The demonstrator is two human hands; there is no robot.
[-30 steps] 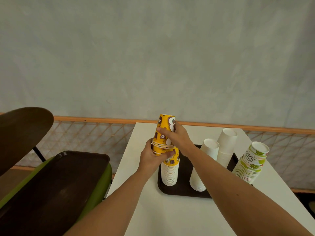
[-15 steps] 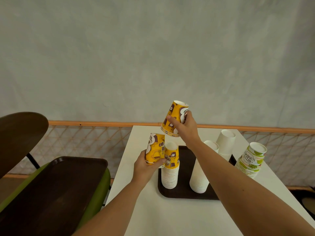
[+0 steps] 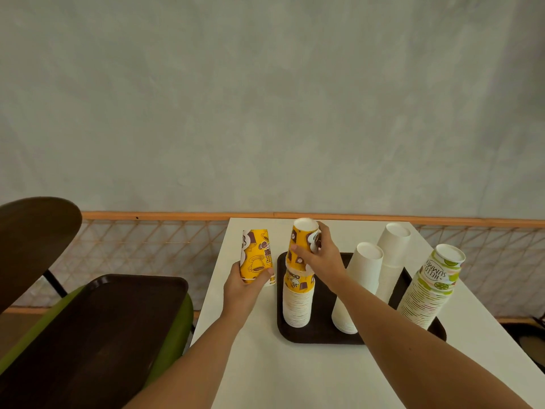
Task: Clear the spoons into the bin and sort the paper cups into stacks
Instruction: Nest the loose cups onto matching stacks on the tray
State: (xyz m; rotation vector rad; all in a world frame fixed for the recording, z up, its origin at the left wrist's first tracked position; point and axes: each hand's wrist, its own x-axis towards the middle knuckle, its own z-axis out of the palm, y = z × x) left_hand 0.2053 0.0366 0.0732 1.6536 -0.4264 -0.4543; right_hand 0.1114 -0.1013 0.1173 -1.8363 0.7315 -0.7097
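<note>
Yellow cup (image 3: 299, 243) (on stack (image 3: 298, 302)) in right hand (image 3: 324, 258); second cup (image 3: 256, 255) in left hand (image 3: 243, 287).

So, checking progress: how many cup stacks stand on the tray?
4: yellow-topped stack at left, front white stack, rear white stack at centre, green-printed stack at right; none looks hidden.

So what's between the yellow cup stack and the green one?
Head view: the near white stack and the far white stack, on the dark tray, with the right forearm crossing in front.
</note>
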